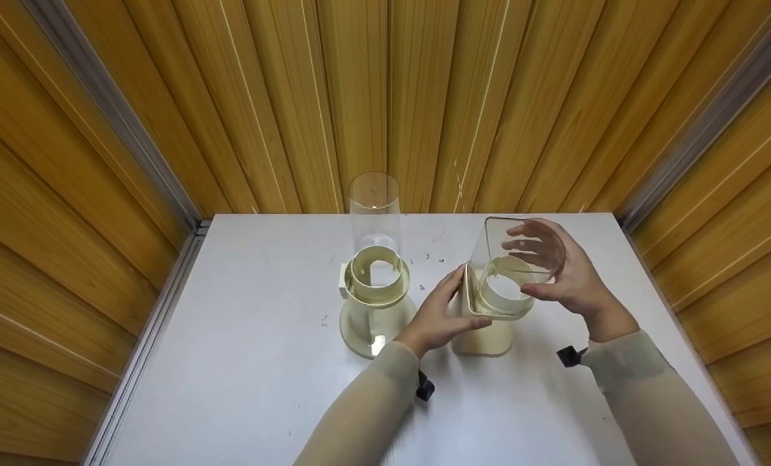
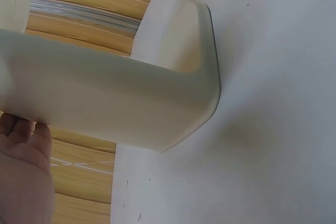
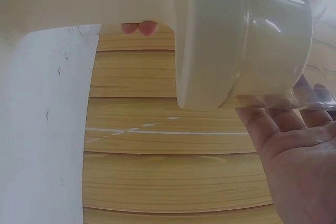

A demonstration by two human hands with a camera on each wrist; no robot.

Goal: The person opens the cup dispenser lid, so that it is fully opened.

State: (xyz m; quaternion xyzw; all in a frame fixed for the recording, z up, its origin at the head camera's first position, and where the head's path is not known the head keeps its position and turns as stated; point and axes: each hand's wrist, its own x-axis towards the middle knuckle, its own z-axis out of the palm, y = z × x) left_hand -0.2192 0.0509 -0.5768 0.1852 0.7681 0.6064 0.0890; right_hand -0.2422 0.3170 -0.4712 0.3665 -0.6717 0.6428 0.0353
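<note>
A cream stand [image 1: 489, 343] rises from a flat base at the table's right side; its top holds a round collar [image 3: 278, 40]. Over the collar sits a clear plastic container [image 1: 497, 244], open at the top, flat on one side and curved on the other. My left hand [image 1: 438, 320] grips the stand's top from the left, thumb in front; fingertips press the column [image 2: 110, 90] in the left wrist view. With fingers behind and thumb in front, my right hand [image 1: 573, 281] holds the container's curved wall from the right.
Left of my left hand stands a second cream stand [image 1: 374, 317] with a round base and an open ring on top. Behind it is a clear cylinder [image 1: 374, 223]. The white table [image 1: 249, 362] carries small dark marks; wood-patterned walls [image 1: 359, 97] enclose it.
</note>
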